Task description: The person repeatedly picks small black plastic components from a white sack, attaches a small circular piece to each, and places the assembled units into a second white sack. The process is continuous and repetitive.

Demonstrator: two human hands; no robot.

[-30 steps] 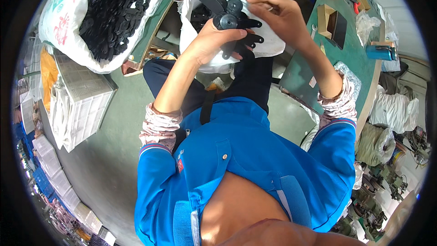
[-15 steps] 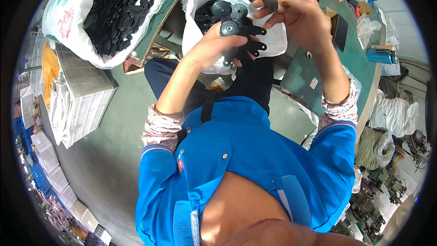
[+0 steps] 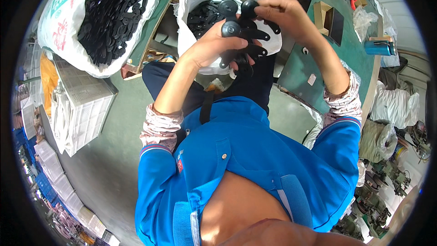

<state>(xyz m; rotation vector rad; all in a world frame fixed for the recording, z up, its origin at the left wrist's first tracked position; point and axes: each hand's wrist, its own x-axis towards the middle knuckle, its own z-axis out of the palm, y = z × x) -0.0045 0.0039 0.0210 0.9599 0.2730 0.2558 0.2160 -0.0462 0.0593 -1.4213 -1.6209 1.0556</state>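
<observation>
Head view shows the left hand (image 3: 214, 45) gripping a bunch of black plastic parts (image 3: 248, 48), fingers wrapped tight around them. Just above, the right hand (image 3: 284, 13) pinches one round-headed black piece (image 3: 249, 7) (thumb and fingertips together) over an open white bag (image 3: 200, 0) of similar parts.

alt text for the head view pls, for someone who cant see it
Seen from above, a person in a blue shirt holds a bunch of black plastic parts in the left hand, while the right hand grips a round-headed piece at its top. Two white bags of similar black parts sit beyond, beside a green table.
</observation>
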